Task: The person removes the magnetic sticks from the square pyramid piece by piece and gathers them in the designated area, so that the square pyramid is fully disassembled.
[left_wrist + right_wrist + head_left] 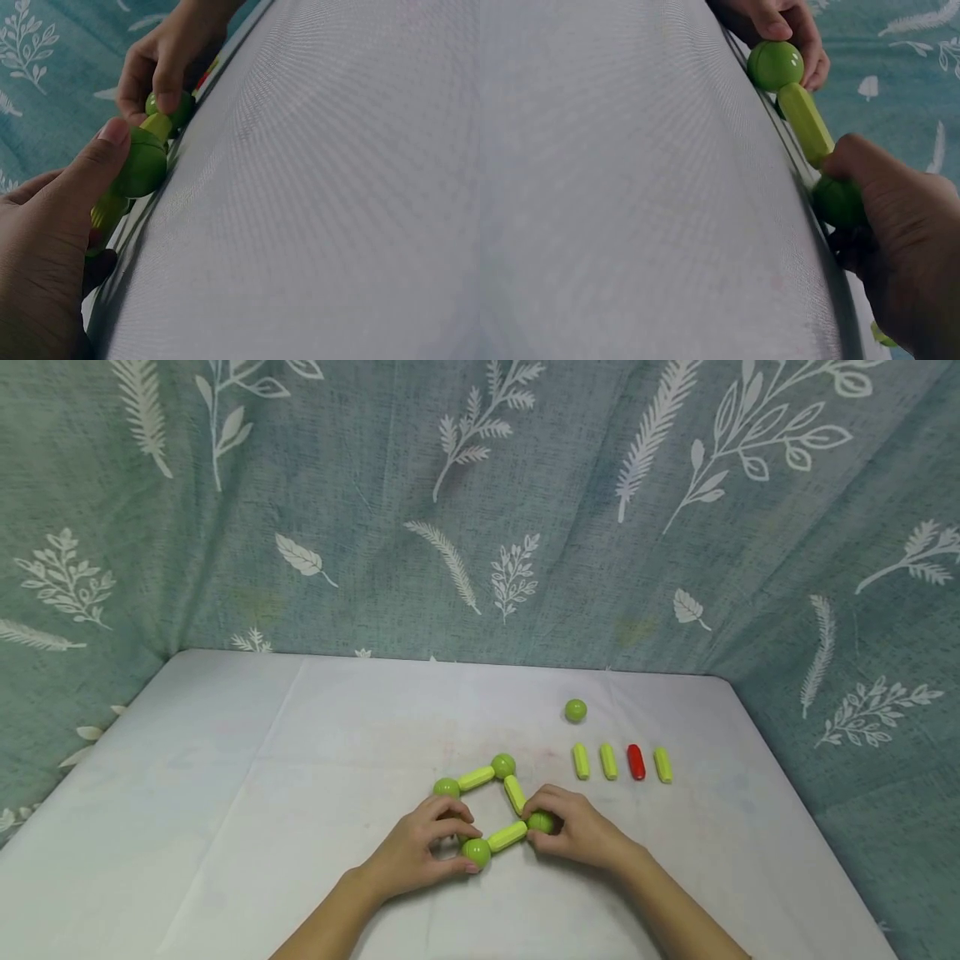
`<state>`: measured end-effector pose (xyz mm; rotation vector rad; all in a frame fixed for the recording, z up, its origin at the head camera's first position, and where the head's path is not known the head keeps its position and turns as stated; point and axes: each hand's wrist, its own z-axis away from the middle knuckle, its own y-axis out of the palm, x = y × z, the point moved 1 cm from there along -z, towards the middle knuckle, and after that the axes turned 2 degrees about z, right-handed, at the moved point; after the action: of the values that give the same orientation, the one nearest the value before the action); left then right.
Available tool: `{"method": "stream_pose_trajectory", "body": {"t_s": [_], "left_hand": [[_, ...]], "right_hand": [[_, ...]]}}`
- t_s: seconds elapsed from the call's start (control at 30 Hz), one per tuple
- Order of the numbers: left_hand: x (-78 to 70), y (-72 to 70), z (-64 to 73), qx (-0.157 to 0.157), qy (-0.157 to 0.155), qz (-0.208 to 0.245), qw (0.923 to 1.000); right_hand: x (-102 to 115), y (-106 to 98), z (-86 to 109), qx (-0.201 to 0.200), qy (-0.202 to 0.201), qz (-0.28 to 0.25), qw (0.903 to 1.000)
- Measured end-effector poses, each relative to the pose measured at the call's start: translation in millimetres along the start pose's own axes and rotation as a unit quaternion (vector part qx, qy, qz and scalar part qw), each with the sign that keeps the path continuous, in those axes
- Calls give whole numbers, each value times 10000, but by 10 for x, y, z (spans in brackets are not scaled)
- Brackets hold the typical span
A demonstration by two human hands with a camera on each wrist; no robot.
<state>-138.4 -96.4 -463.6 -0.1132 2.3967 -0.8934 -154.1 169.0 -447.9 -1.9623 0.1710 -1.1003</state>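
Green balls and yellow-green rods form a four-sided outline on the table. My left hand holds the near left ball between thumb and fingers. With thumb and fingertips, my right hand grips the near right ball. Between these two balls lies the near rod. A right-side rod runs to the far ball, and a far rod joins that to the far left ball. Part of a left-side rod shows by my left hand in the left wrist view; the head view hides it.
To the right, a red rod lies in a row with yellow-green rods. A loose green ball sits behind them. The white-covered table meets a leaf-patterned curtain at the back.
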Motion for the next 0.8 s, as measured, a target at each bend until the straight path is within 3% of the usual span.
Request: {"method": "stream_pose_trajectory", "body": {"t_s": [0.17, 0.4, 0.5, 0.63, 0.8], "left_hand": [[-3, 6, -8, 3, -9, -23, 10000], [5, 12, -15, -1, 60, -68, 10000], [4, 6, -9, 0, 79, -66, 9999], [3, 3, -4, 23, 53, -24, 10000], [11, -1, 14, 45, -98, -21, 9999]], "right_hand": [[-52, -203, 34, -303, 255, -148, 9991], [-371, -771, -2, -1634, 864, -145, 9827], [-581, -968, -67, -1634, 1654, -18, 9726], [-835, -1124, -187, -1343, 2824, -202, 9496], [-1074, -1133, -334, -1157, 3203, -318, 9397]]}}
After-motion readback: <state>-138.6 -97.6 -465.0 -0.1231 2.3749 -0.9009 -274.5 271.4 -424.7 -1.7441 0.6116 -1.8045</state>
